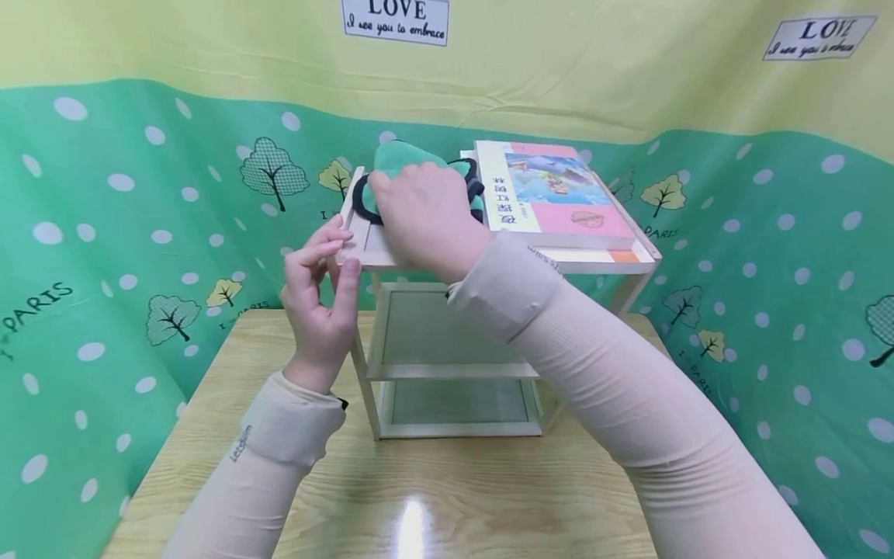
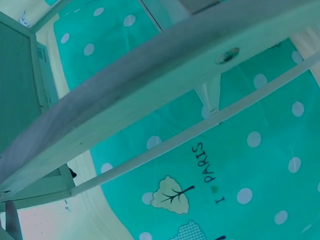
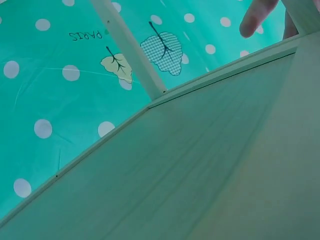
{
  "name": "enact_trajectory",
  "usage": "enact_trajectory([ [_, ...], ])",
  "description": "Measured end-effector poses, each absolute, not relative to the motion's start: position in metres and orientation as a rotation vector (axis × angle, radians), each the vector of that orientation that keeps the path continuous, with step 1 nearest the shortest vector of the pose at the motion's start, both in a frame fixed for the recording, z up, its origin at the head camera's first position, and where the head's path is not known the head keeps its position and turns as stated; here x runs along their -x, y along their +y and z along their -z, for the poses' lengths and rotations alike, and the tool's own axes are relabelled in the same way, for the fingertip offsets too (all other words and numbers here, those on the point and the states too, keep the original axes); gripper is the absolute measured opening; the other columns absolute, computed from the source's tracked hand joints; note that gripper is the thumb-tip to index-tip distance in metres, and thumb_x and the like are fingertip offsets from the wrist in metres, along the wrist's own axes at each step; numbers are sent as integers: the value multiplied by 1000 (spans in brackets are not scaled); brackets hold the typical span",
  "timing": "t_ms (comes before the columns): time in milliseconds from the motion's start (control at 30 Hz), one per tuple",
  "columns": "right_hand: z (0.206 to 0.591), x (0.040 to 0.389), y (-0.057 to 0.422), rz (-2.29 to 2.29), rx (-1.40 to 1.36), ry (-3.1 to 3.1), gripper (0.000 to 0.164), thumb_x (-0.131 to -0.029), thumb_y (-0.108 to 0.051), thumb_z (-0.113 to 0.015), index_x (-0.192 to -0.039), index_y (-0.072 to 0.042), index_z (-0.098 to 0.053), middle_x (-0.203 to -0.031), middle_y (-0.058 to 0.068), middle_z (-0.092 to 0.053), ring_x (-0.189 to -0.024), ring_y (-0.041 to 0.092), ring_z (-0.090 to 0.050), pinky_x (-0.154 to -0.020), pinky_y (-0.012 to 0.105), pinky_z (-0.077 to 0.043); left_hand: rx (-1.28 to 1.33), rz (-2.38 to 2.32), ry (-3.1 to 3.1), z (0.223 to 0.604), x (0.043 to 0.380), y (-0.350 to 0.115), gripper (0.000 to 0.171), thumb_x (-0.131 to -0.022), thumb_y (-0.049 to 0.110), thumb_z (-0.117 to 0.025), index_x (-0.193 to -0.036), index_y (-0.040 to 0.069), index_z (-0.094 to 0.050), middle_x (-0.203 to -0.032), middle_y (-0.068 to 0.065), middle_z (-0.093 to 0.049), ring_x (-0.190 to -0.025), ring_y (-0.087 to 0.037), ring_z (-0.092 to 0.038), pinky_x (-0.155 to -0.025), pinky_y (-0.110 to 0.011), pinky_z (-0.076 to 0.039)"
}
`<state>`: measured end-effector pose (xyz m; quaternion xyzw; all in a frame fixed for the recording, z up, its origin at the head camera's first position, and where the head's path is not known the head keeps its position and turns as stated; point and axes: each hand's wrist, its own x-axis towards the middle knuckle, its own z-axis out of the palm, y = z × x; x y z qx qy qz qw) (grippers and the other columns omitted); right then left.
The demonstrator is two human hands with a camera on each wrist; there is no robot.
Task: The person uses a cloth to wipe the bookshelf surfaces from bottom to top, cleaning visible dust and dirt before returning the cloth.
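Note:
A small pale wooden shelf rack (image 1: 447, 371) with several tiers stands on the table. On the left of its top board lies a green, soft-looking cloth item with black trim (image 1: 408, 155). My right hand (image 1: 429, 213) reaches over it from the front and grips it, its fingertips hidden beneath the hand. At the rack's front left corner, my left hand (image 1: 321, 291) holds the frame, thumb at the front and fingertips at the side rail. One finger (image 3: 257, 17) of the left hand shows beyond the shelf in the right wrist view.
Stacked books (image 1: 559, 194), the top one pink and white with a picture cover, lie on the right of the top board beside the green item. The wood-grain table (image 1: 489, 497) extends in front. A green and yellow printed curtain (image 1: 140, 233) surrounds the back and sides.

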<state>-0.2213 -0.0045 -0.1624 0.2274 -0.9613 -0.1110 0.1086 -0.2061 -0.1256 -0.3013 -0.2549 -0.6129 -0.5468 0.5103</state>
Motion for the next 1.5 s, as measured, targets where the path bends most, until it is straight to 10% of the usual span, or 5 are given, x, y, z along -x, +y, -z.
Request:
enact_trajectory([
  [867, 171, 191, 9, 185, -823, -2653, 33, -94, -46, -60, -110, -17, -63, -81, 4, -62, -76, 24, -56, -59, 37, -53, 637, 1349, -1385, 305, 210, -123, 57, -95, 40, -63, -102, -15, -49, -112, -26, -65, -124, -30, -60, -66, -15, -38],
  [1500, 166, 198, 8, 109, -850, -2639, 33, -91, -28, -68, -122, -17, -65, -89, 3, -68, -77, 23, -60, -62, 35, -56, 625, 1395, -1363, 306, 209, -119, 49, -96, 29, -62, -105, -16, -46, -120, -3, -65, -128, -31, -56, -67, -15, -36],
])
